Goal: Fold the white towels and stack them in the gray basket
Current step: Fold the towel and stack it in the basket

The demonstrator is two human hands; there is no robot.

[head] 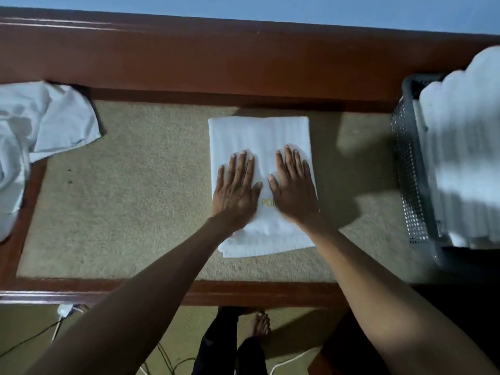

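Observation:
A folded white towel (259, 136) lies flat in the middle of the table, with yellow lettering showing between my hands. My left hand (236, 186) and my right hand (293, 185) both press flat on its near half, fingers straight and spread. At the right stands the gray basket (408, 169) with a tall stack of folded white towels (465, 147) rising above its rim. A heap of unfolded white towels (40, 125) lies at the table's left end.
The table (130, 185) has a beige felt top with a raised red-brown wooden border. Below its near edge are the floor, several cables (62, 320) and my bare foot (261, 323).

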